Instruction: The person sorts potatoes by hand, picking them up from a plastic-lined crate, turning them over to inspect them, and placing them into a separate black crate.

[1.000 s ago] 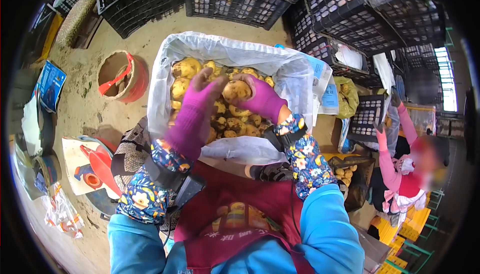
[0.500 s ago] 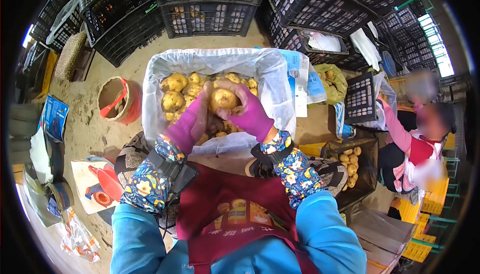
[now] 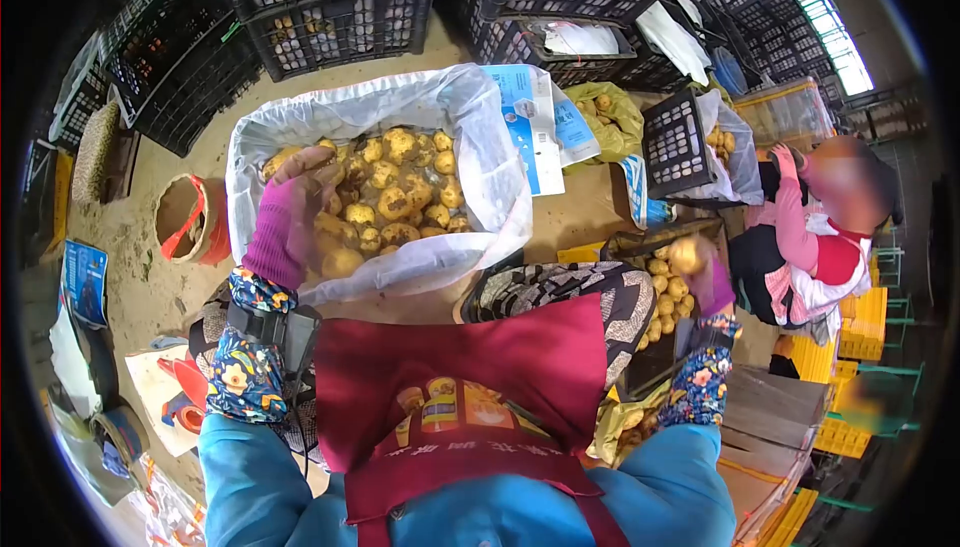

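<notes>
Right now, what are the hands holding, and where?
The right hand grips a potato by its underside; the left hand reaches into the sack, its hold unclear.

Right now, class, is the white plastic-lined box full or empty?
Well filled: yellow potatoes cover the inside of the lined box, where the left hand reaches in.

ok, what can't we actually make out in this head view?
All head view:
- Left hand: fingers face away among the potatoes in the bag; grip unclear.
- Right hand: mostly behind its potato.
- Crate below: cut by the knee.
- Co-worker: face blurred.
- Leaflet print: too small.
</notes>
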Demonstrator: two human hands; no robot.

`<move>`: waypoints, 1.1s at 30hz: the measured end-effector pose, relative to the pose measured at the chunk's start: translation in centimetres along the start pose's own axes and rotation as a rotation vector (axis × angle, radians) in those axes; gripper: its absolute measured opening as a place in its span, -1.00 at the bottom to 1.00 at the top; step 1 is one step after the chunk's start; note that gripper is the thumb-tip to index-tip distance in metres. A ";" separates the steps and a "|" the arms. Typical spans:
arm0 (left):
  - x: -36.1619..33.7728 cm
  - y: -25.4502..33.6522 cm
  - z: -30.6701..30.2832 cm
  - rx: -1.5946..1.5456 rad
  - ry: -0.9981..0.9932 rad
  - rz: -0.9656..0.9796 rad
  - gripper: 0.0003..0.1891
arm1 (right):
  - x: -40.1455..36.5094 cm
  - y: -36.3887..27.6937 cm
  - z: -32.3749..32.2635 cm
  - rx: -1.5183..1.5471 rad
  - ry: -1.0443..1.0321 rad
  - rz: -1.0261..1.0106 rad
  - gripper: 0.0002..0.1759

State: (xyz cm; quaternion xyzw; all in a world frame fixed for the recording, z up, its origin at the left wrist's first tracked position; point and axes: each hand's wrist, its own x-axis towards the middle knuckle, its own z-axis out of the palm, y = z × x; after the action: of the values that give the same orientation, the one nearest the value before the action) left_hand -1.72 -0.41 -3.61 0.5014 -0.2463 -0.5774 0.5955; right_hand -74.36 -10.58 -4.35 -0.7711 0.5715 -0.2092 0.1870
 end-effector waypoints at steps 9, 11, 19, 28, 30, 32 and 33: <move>-0.1 1.5 0.8 -0.181 0.062 -0.064 -0.53 | 7.8 -5.7 3.0 0.380 0.195 0.265 -0.79; -0.1 2.4 0.5 -0.191 0.115 -0.018 -0.51 | 15.0 -19.9 7.3 0.288 -0.067 -0.112 -0.59; -0.2 4.9 -5.0 -0.385 0.305 0.301 -0.45 | 21.9 -44.6 41.0 -0.087 -0.759 -0.389 -0.24; -0.3 5.6 -4.5 -0.383 0.298 0.282 -0.44 | 22.7 -43.6 52.4 0.351 -0.710 -0.153 -0.34; -0.3 5.6 -3.9 -0.281 0.320 0.248 -0.45 | 22.8 -43.3 49.7 0.976 -0.816 0.218 -0.42; -0.4 4.8 -3.3 -0.224 0.339 0.199 -0.48 | 23.1 -43.2 46.8 1.054 -0.846 0.115 -0.41; -0.4 3.8 -3.2 -0.216 0.348 0.162 -0.50 | 22.7 -43.0 45.0 1.077 -0.860 0.096 -0.38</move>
State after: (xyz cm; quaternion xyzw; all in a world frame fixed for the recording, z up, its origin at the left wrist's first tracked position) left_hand 2.71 0.29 -1.35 0.5053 -0.1160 -0.4557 0.7236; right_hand -9.85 -18.23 -17.11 -0.5592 0.2964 -0.1309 0.7631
